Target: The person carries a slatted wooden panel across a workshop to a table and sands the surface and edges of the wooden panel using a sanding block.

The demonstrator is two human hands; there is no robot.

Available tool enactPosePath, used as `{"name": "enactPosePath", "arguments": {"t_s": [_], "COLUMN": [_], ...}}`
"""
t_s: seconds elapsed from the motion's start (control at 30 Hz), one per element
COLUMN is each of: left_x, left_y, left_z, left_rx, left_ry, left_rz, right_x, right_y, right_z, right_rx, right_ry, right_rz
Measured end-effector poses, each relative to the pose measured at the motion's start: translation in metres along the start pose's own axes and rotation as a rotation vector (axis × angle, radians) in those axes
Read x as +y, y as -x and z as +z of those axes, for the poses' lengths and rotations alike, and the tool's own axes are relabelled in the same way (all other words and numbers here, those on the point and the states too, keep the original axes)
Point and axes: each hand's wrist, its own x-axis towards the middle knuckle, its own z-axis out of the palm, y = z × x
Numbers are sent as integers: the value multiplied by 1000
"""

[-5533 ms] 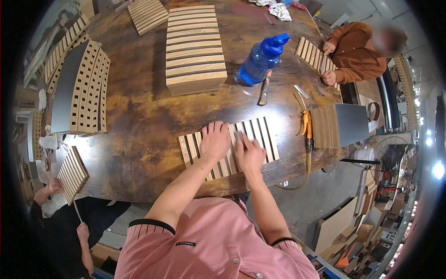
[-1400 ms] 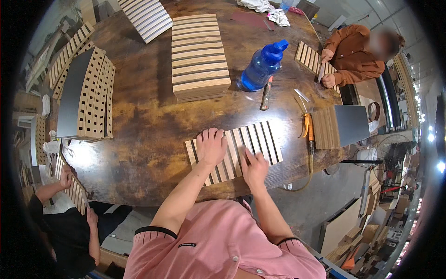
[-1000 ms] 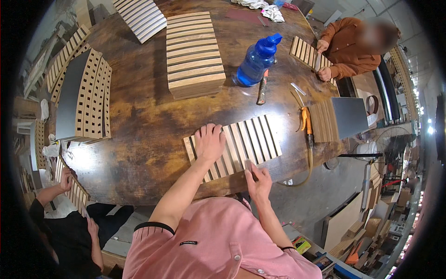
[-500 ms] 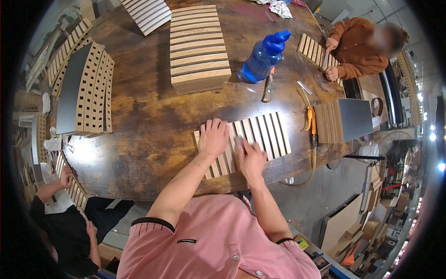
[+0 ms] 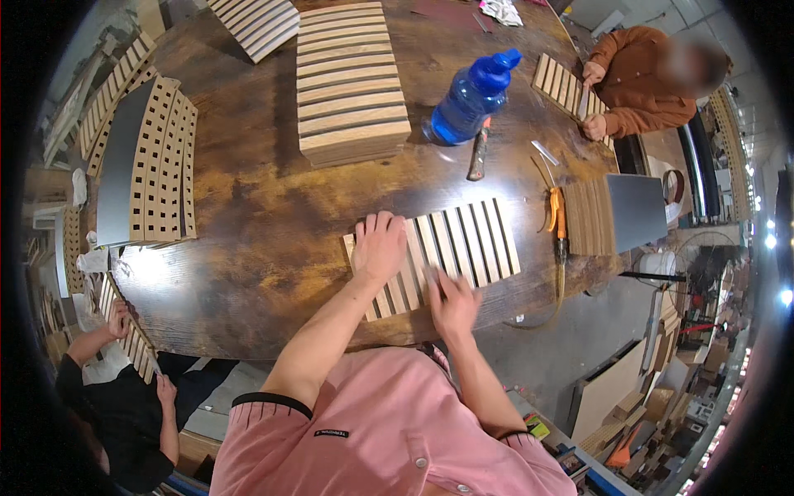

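A slatted wooden panel (image 5: 471, 241), pale strips with dark grooves between, lies before me near the table's front edge. My left hand (image 5: 381, 248) rests flat on its left part, fingers stretched toward the far edge. Over the panel's near middle, my right hand (image 5: 454, 307) is closed, its fingers smeared by motion. A thin, blurred thing (image 5: 432, 279) shows at its fingertips; I cannot make out its kind.
Beyond the panel stand a stack of slatted panels (image 5: 351, 91), a blue water bottle (image 5: 471, 99) and a knife (image 5: 478, 153). An orange-handled air gun (image 5: 557, 217) with a hose lies beside stacked boards (image 5: 589, 217). Perforated boards (image 5: 161, 165) stand left. Co-workers handle panels at both sides.
My right hand has slid a little toward me along the panel. My left hand keeps its place. The co-worker at lower left has moved a hand down along a panel.
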Motion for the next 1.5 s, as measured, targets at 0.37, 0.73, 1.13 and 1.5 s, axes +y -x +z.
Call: {"name": "enactPosePath", "arguments": {"t_s": [0.37,0.73,1.13,1.5], "left_x": [-5,9,4,0], "left_y": [1,-6,-1,-3], "left_z": [7,6,2,4], "left_rx": [15,112,57,38], "left_ry": [-18,-32,-34,3], "left_rz": [-24,46,-4,-67], "right_x": [-7,-32,2,-8], "right_y": [-4,-141,-25,-50], "right_z": [-2,32,0,15], "right_rx": [-23,97,-22,-46], "right_ry": [-45,48,7,-62], "right_rz": [45,-9,-25,41]}}
